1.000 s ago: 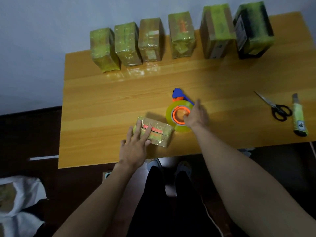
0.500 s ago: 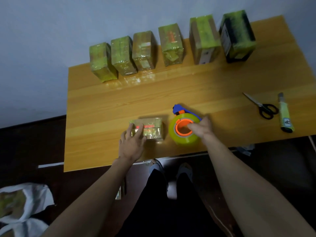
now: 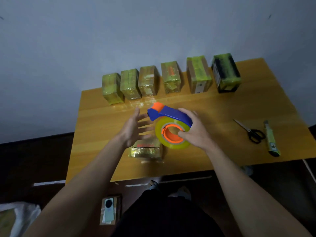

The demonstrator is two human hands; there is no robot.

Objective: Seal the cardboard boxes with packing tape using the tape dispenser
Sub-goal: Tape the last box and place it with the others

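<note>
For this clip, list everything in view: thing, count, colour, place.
Wrapped boxes: six, brown under yellow-green tape, the rightmost dark, in a row along the table's far edge.
Small box: one, brown with glossy tape, near the front edge, under the hands.
Tape dispenser: one, blue and orange with a yellowish roll, lifted above the table.
Scissors: one, black handles, right side.
Utility knife: one, yellow-green, right of the scissors.
Table: one, orange wood.
Phone on a box: one, pale, floor below.
White bag: one, floor, lower left.
Left hand: open, fingers spread, beside the dispenser.
Right hand: gripping the dispenser.
</note>
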